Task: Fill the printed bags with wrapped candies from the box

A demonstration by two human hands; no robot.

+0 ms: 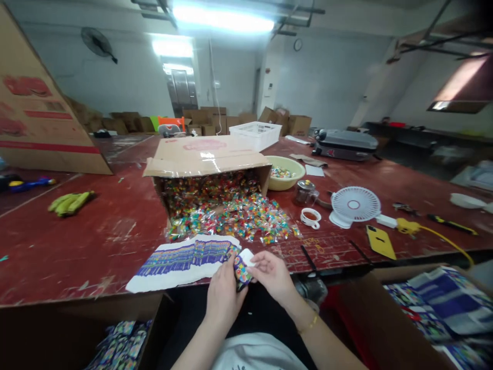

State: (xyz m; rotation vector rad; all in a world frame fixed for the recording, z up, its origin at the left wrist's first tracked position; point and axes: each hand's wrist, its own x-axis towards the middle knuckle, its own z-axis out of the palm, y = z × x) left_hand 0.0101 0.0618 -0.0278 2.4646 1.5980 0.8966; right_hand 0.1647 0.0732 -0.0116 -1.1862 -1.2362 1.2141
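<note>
Between my two hands, near the table's front edge, is a small purple printed packet (242,270) with colourful round shapes on it. My left hand (225,288) is closed around its left side. The fingers of my right hand (271,272) pinch the white flap (247,256) at its top. To the left lies a fanned row of flat purple-and-white packets (185,259), its right end close to my left hand. Beyond my hands, wrapped multicoloured candies (234,216) spill onto the table from a cardboard box (208,151) lying on its side.
A cup of tea (310,218), glass teapot (305,192), white fan (355,204) and yellow phone (380,241) stand or lie to the right. Bananas (70,203) are at left. Open cartons holding printed packets (123,344) flank me below the table edge. A yellow basin (287,180) stands behind.
</note>
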